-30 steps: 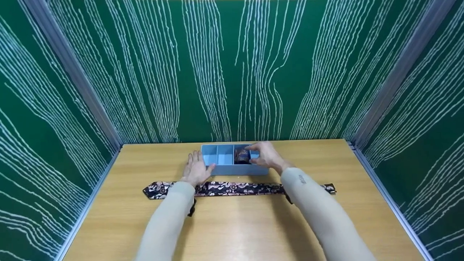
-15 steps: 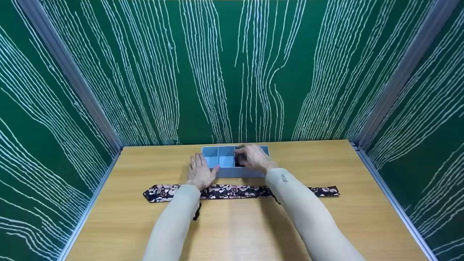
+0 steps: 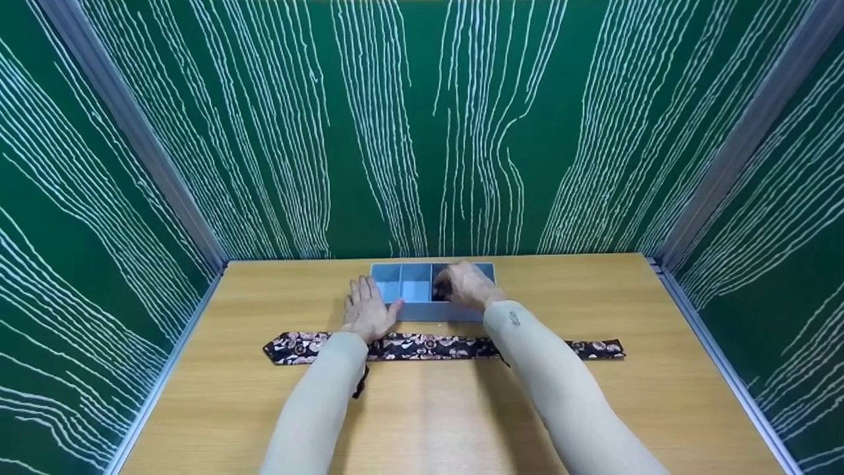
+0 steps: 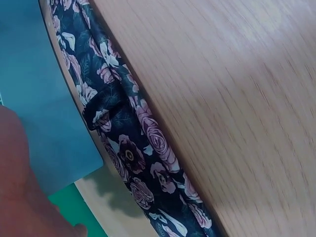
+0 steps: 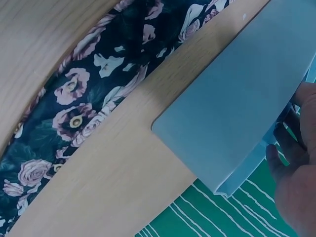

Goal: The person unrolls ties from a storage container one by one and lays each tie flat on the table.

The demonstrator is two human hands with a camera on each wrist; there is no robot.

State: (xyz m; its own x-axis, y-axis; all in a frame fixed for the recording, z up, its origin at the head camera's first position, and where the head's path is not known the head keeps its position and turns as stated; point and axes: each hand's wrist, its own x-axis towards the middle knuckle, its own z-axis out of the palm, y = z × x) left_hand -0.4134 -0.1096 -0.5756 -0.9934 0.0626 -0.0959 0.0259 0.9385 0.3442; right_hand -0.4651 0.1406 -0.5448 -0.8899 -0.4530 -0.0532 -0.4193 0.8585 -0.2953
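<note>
A pale blue box (image 3: 438, 312) with several compartments stands near the table's back edge. My left hand (image 3: 370, 310) rests against its left end, fingers straight and thumb at the front rim. My right hand (image 3: 469, 287) reaches into the third compartment from the left, its bent fingers on a dark rolled-up necktie (image 3: 440, 291), mostly hidden under the hand. In the right wrist view the fingers (image 5: 286, 148) curl over the box's edge. A dark floral necktie (image 3: 422, 346) lies flat across the table in front of the box, passing under both forearms.
The two left compartments (image 3: 415, 282) show bare blue bottoms. Green walls (image 3: 369, 165) with pale wavy lines rise behind and at both sides of the wooden table (image 3: 435, 415). Grey rails (image 3: 719, 369) run along the table's sides.
My right hand has moved left from beside the rolled necktie to over it, fingers down in the compartment. My left hand stays at the box's left end. The view has shifted slightly.
</note>
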